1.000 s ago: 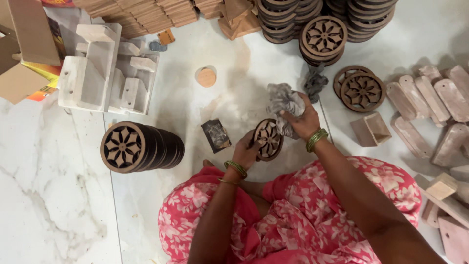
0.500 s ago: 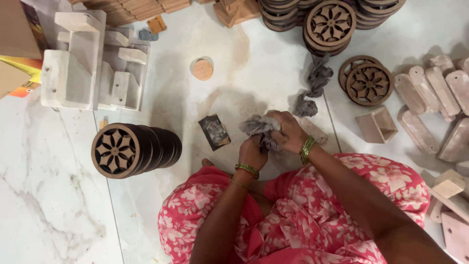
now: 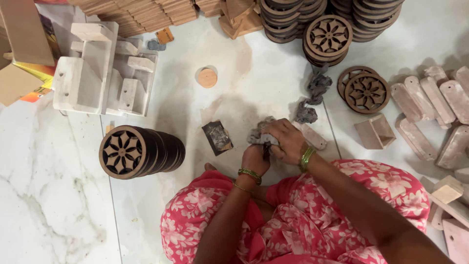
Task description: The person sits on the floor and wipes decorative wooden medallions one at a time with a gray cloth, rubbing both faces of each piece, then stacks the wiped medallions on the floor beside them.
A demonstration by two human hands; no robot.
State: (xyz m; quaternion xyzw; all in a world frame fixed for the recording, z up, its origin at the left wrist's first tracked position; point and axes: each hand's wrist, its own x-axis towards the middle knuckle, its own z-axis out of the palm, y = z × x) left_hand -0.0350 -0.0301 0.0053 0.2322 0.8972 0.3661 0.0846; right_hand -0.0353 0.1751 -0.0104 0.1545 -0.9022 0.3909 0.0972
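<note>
A grey crumpled cloth (image 3: 258, 136) is held in the left hand (image 3: 255, 159) and the right hand (image 3: 288, 142). Green and gold bangles (image 3: 307, 159) are worn on the right wrist, and thin gold ones on the left. A pink dress with white flowers (image 3: 312, 220) is worn. A brown round wooden disc stack (image 3: 141, 151) is cut with a dark flower pattern, like petals in a ring. The same flower pattern is seen on the brown wooden discs lying flat (image 3: 366, 92). A small black and grey sanding block (image 3: 218, 137) is seen on the white marble floor with grey veins (image 3: 49, 195). A pale orange round wooden lid (image 3: 207, 77) is seen too.
</note>
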